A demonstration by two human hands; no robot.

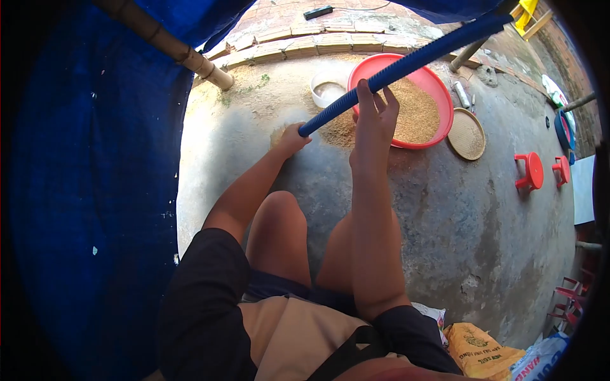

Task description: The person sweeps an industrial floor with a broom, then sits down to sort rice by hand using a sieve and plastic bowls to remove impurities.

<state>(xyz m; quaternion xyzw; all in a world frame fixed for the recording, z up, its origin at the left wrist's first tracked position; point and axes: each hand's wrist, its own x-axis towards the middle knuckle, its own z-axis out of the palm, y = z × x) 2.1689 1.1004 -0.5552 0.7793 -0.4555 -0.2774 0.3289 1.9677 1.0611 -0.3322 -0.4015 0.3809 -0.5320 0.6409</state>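
A long blue ribbed tube [413, 62] slants from lower left to upper right in front of me. My left hand [292, 140] is closed round its lower end. Farther up, my right hand [376, 113] touches the tube from below, its fingers raised and apart. Behind the tube sits a red basin [448, 105] holding yellowish-brown grains or husks [416, 114]. A white round container [328, 89] stands at the basin's left. Some of the same loose material [338, 131] lies on the floor beside the basin.
A round woven tray [467, 134] lies right of the basin. Two red stools [529, 171] stand farther right. A bamboo pole [190, 58] and blue tarp [89, 190] are on the left. Sacks [483, 352] lie at lower right, and a brick edge [318, 44] runs across the back.
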